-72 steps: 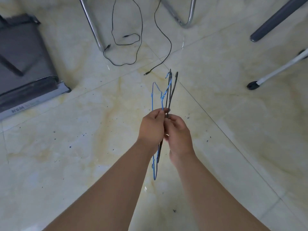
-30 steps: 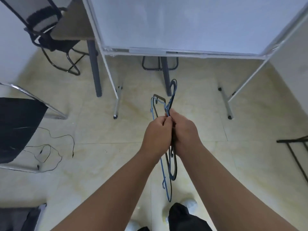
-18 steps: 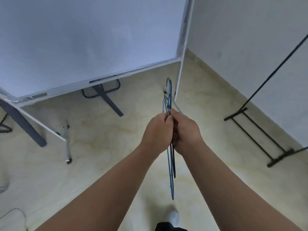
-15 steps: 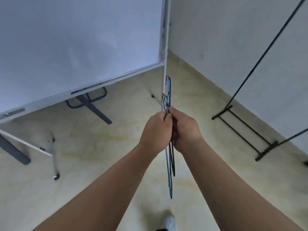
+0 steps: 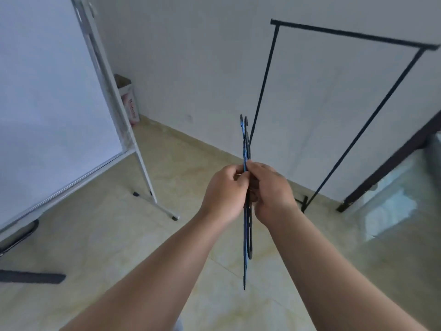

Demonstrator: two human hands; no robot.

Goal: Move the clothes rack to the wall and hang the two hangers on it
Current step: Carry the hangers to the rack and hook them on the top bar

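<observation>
Two thin hangers, one blue (image 5: 244, 256) and one black (image 5: 249, 237), are pressed flat together and seen edge-on, hooks pointing up. My left hand (image 5: 224, 191) and my right hand (image 5: 272, 191) both grip them at the middle, in front of my chest. The black clothes rack (image 5: 346, 34) stands against the white wall ahead and to the right, with nothing on its top bar. Its left upright passes just behind the hanger hooks.
A whiteboard on a metal stand (image 5: 143, 168) fills the left side, one foot reaching toward the middle of the floor. A small box (image 5: 130, 101) leans in the corner behind it. A dark-framed glass table (image 5: 391, 163) stands at the right edge.
My view has swung right and upward, from the floor past the whiteboard to the rack at the wall. Both hands have kept their hold on the hangers throughout.
</observation>
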